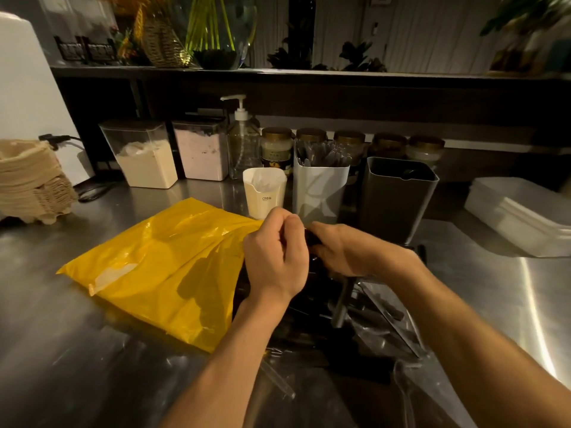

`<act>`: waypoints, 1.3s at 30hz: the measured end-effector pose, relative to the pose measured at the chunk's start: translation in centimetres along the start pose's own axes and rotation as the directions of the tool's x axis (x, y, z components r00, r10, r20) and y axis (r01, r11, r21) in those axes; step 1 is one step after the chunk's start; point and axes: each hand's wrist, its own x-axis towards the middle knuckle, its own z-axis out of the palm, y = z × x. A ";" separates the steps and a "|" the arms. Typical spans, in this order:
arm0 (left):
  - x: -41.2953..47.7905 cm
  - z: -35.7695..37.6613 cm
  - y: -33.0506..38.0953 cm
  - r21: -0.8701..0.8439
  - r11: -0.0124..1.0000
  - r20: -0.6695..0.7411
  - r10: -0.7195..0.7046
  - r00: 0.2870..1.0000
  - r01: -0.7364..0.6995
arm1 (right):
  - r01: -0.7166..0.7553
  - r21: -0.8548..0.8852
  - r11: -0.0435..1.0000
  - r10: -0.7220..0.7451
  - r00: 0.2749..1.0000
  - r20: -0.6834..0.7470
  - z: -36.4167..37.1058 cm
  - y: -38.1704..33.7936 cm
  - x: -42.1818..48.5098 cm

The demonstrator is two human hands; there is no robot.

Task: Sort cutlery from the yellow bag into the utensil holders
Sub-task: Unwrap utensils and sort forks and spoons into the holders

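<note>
- Right grip [340, 251] is clenched on a dark piece [312, 239], apparently cutlery, held above the counter [61, 350].
- Left grip [275, 254] is close against the right, fingers curled, thumb and forefinger pinched together; what they pinch cannot be told.
- Yellow bag [160, 267] lies flat on the counter, its near edge just beside the left grip.
- Pile of black cutlery [364, 313] in clear wrappers lies on the counter beneath both wrists.
- Three holders stand behind the grips: small white holder [264, 193] marked CRBW; tall white holder [319, 193] with wrapped utensils inside; dark grey holder [397, 199] furthest right.
- Pump bottle [242, 140] stands behind the small white holder.
</note>
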 end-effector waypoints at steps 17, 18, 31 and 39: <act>-0.9 0.7 -1.5 0.470 0.876 0.649 -0.261 0.714 -0.107 | -0.062 0.176 0.982 0.068 0.997 -0.028 -3.9 4.0 -5.4; -0.9 0.7 -1.5 0.506 0.849 0.665 -0.273 0.696 -0.150 | -0.065 0.161 0.985 0.071 0.997 -0.034 -4.1 3.9 -5.6; -0.6 0.4 -1.5 0.544 0.782 0.601 -0.109 0.792 -0.305 | -0.003 0.175 0.985 0.007 1.000 -0.023 -4.5 3.3 -6.7; -0.3 0.4 -0.6 0.518 0.819 0.610 -0.151 0.778 -0.248 | 0.021 0.372 0.928 0.079 0.965 -0.252 -6.6 4.8 -8.2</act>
